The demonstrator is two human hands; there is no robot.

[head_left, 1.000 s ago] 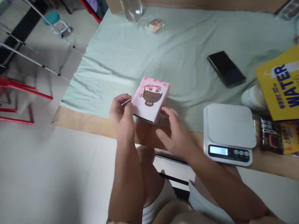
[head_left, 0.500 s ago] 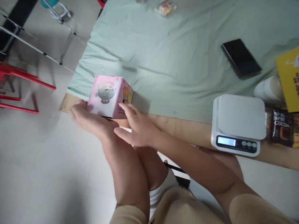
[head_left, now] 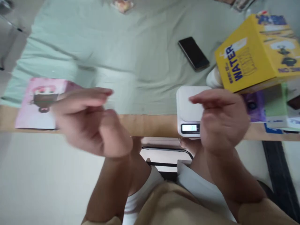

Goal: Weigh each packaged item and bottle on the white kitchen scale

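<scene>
A pink box (head_left: 42,115) printed with a cartoon girl sits at the table's left front edge. Raised in front of its right side, my left hand (head_left: 93,125) holds nothing, its bent fingers apart from the thumb. My right hand (head_left: 222,122) hovers over the right part of a white kitchen scale (head_left: 186,104), fingers curved and thumb a little apart, with nothing visible in it. The scale's lit display (head_left: 189,127) shows, its digits too blurred to read. Part of the scale is hidden behind that hand.
A black phone (head_left: 194,53) lies beyond the scale. At right stands a large yellow box (head_left: 246,59) marked WATER, with a white cylindrical container (head_left: 214,78) beside it and purple (head_left: 254,106) and green (head_left: 276,104) packages below. A wrapped snack (head_left: 123,5) rests on the green cloth (head_left: 140,47).
The pink box went left along the table's front edge, and both hands have let go of it. My hands have risen and parted, the right one over the scale. The view has swung right.
</scene>
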